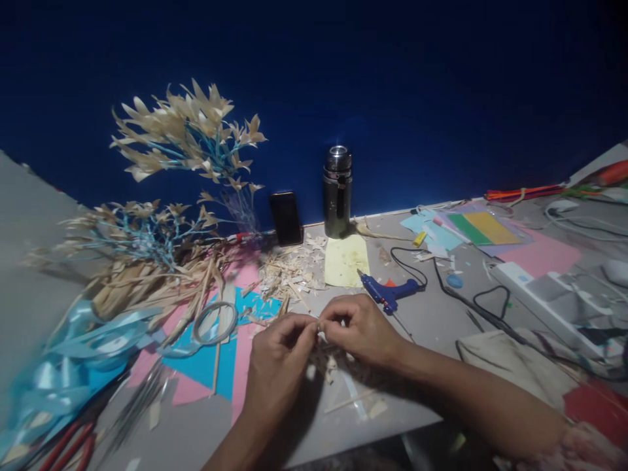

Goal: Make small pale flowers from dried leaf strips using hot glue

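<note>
My left hand [279, 360] and my right hand [360, 330] meet above the grey table [432, 320], fingertips pinched together on a small pale piece too tiny to name. Below them lie dry straw scraps [338, 366] and thin strips. A blue glue gun [390, 292] rests just beyond my right hand, its black cord trailing right. A pile of pale husk shavings [289, 271] lies past my left hand.
Straw-leaf branches on blue stems [191, 137] stand at back left by a phone [286, 218] and a steel flask [337, 191]. Blue ribbon [69, 353], a tape roll [214, 322], pink and blue paper [206, 366] lie left. Coloured sheets [483, 229] and a power strip [544, 288] sit right.
</note>
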Demonstrator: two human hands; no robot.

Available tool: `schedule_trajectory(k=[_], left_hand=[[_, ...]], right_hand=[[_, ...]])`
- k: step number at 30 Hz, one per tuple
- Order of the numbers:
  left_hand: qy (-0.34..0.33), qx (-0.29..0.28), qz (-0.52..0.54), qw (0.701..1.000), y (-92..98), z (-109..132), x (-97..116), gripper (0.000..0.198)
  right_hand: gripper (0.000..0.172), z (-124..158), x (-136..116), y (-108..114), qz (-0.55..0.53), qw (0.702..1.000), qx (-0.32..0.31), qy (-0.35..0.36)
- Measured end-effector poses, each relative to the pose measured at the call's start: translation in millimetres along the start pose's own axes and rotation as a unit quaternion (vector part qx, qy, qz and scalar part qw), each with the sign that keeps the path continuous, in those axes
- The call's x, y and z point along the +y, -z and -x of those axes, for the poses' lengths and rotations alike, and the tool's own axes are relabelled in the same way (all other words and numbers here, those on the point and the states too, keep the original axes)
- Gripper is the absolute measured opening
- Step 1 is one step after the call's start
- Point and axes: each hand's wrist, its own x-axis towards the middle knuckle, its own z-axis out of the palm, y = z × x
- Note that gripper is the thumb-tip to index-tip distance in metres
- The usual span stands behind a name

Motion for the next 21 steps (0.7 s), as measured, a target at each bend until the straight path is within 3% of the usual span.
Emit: schedule_trajectory(k=[11,21], left_hand=[[-0.007,0.014,-0.028,1.0,-2.5,-1.5,2.1,0.018],[0.009,0.017,0.0,1.0,-2.5,-3.4,-2.8,0.019]], right_hand=[[0.017,4.1,5.3,-9.6,0.052,0.997,0.042,0.046],[0.016,2.9,6.0,-8.1,0.024,0.999,0.034,0.017]])
